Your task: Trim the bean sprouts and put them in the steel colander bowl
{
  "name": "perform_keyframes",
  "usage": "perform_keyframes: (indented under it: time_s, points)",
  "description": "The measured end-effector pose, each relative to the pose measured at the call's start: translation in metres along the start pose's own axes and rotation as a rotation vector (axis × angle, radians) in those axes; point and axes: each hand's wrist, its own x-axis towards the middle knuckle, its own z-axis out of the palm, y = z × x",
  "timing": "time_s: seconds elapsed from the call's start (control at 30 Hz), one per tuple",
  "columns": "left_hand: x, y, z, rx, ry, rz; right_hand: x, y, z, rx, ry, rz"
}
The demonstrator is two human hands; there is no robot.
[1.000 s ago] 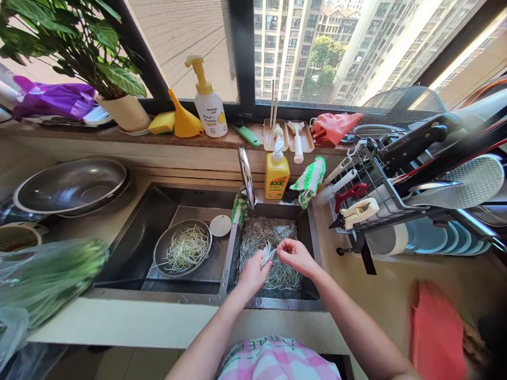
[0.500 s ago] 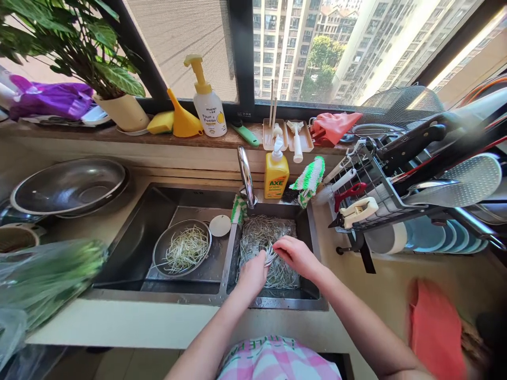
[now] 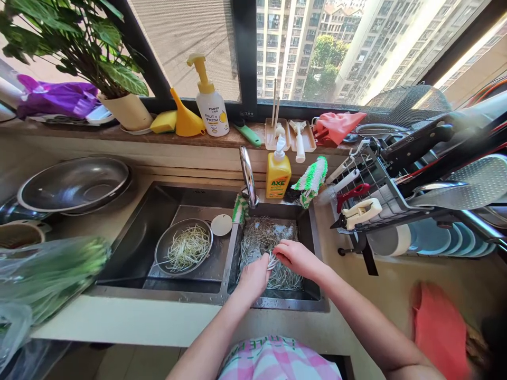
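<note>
In the right basin of the sink [image 3: 232, 279], many thin, pale strands that look like bean sprouts [image 3: 249, 248] lie spread in water. Over them, my left hand [image 3: 255, 277] is closed around a small bunch of the same sprouts, whose white ends stick out past the fingers. My right hand [image 3: 295, 257] meets it from the right, fingertips pinched on that bunch; the exact grip is partly hidden. A round strainer [image 3: 158, 258] in the left basin holds a heap of pale yellow-green sprouts [image 3: 189, 247].
A faucet [image 3: 247, 177] rises behind the basins, with a yellow soap bottle [image 3: 278, 177] beside it. To the right stands a dish rack [image 3: 390, 211] with utensils and bowls. A wok [image 3: 75, 182] and bagged greens [image 3: 59, 269] occupy the left counter. A round white lid-like disc [image 3: 221, 225] lies by the strainer.
Both hands stay together over the right basin, with the fingers shifting slightly on the bunch. The whole view has moved a little, so things appear slightly farther right.
</note>
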Motion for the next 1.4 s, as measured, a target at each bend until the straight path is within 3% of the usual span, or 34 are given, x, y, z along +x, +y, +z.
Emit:
perform_keyframes:
  time_s: [0.2, 0.4, 0.5, 0.67, 0.77, 0.87, 0.93, 1.03, 1.13, 1.23, 1.3, 1.4]
  points:
    - [0.003, 0.002, -0.001, -0.017, -0.025, 0.001, -0.002, -0.001, 0.005, -0.005, 0.061, 0.039]
    - [0.001, 0.004, -0.006, -0.046, -0.05, -0.012, -0.001, 0.006, 0.008, 0.244, 0.324, 0.181]
    - [-0.001, 0.004, -0.008, -0.03, -0.062, 0.01, 0.0, 0.01, -0.002, 0.238, 0.234, 0.104]
    - [-0.002, 0.006, -0.01, 0.001, -0.057, 0.046, 0.0, 0.013, -0.011, 0.009, 0.009, -0.013]
    - [-0.002, 0.006, -0.009, -0.003, -0.054, 0.073, -0.001, 0.012, -0.006, -0.018, -0.026, -0.04]
    - [-0.001, 0.003, -0.005, -0.035, -0.034, 0.081, 0.001, 0.012, 0.002, 0.079, 0.025, -0.017]
    - [0.0, 0.0, -0.002, -0.086, -0.011, 0.089, 0.003, 0.014, 0.008, 0.198, 0.136, 0.052]
    - [0.001, -0.005, 0.001, -0.204, 0.022, 0.107, 0.004, 0.027, 0.017, 0.392, 0.344, 0.285]
    - [0.002, -0.011, 0.0, -0.338, 0.037, 0.139, 0.0, 0.047, 0.022, 0.407, 0.3, 0.528]
    - [0.003, -0.015, -0.004, -0.463, 0.015, 0.218, -0.005, 0.058, 0.024, 0.247, 0.209, 0.62]
    - [0.003, -0.018, -0.006, -0.515, -0.035, 0.26, -0.004, 0.053, 0.019, 0.186, 0.19, 0.566]
    - [0.005, -0.02, -0.005, -0.529, -0.102, 0.272, 0.006, 0.031, 0.005, 0.219, 0.079, 0.285]
